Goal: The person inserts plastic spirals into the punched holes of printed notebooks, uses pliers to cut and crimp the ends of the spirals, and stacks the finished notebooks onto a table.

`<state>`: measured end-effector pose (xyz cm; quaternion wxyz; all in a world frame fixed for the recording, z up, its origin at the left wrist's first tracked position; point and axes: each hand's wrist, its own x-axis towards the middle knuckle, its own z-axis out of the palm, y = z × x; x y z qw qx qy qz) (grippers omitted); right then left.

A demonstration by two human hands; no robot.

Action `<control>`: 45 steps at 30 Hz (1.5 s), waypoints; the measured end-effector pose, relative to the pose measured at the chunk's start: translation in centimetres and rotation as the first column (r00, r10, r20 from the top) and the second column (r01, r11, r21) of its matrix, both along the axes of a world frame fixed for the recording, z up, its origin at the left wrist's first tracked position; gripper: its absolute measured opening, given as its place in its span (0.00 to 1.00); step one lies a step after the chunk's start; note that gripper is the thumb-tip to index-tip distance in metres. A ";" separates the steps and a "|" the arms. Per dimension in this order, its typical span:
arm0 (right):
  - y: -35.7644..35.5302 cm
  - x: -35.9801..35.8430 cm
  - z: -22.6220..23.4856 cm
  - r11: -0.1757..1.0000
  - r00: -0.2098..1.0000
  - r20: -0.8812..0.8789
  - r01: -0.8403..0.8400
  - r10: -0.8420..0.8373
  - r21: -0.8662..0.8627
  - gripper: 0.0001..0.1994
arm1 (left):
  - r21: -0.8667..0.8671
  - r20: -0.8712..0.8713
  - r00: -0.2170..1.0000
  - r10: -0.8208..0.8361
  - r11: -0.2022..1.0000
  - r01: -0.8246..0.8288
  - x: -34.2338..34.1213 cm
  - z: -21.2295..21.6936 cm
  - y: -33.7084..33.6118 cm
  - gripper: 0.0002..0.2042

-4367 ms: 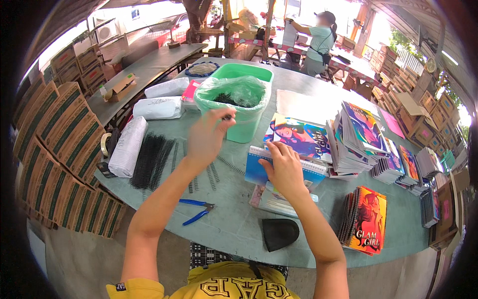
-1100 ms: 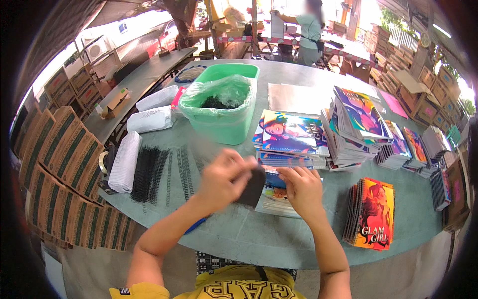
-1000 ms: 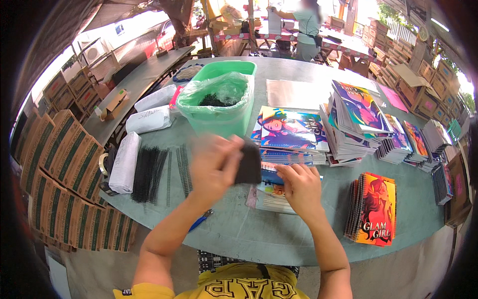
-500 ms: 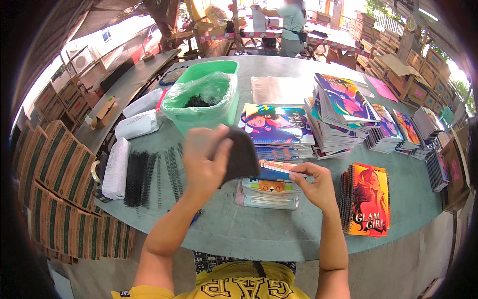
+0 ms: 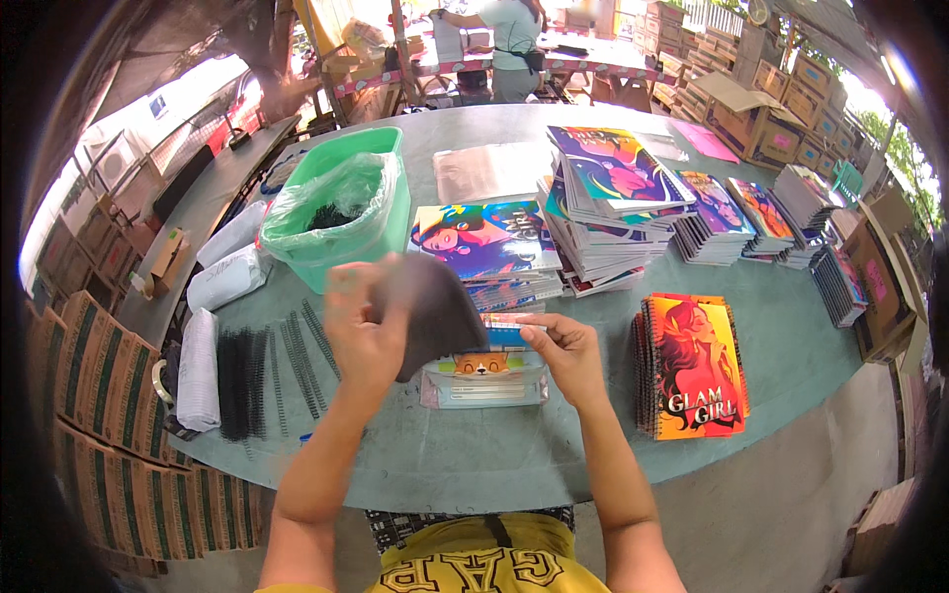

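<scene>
My left hand [image 5: 366, 321], partly blurred, grips a dark flexible sheet [image 5: 440, 314] that curves down over the work. Thumb and fingers of my right hand [image 5: 568, 358] pinch the right end of a thin booklet [image 5: 504, 334] with a blue and orange surface. The sheet hides its left part, and I cannot tell whether the two are joined. Under them lies a clear-wrapped packet [image 5: 484, 390] with a cartoon animal face. Black spiral binding coils [image 5: 242, 385] lie left of my left hand. A stack of orange spiral notebooks [image 5: 697, 371] sits right of my right hand.
A green bin [image 5: 393, 198] lined with clear plastic holds black coils. Beyond my hands stand stacks of purple-covered books [image 5: 484, 242] and piled notebooks [image 5: 623, 168]. White wrapped rolls [image 5: 201, 371] lie at the left edge. Cartons [image 5: 119, 371] flank the table; a person [image 5: 514, 44] stands beyond it.
The view has swung rightward, so the table appears farther left. My left hand still holds the dark sheet, which shows broader now. My right hand keeps its pinch on the booklet.
</scene>
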<state>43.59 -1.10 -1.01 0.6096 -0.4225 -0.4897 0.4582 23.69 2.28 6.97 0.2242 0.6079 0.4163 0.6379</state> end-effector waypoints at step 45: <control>-1.0 -0.4 -0.2 0.989 0.881 0.450 0.118 -0.143 0.084 0.14 | -0.055 -0.939 0.303 -0.165 0.939 0.340 1.6 -1.6 0.6 0.09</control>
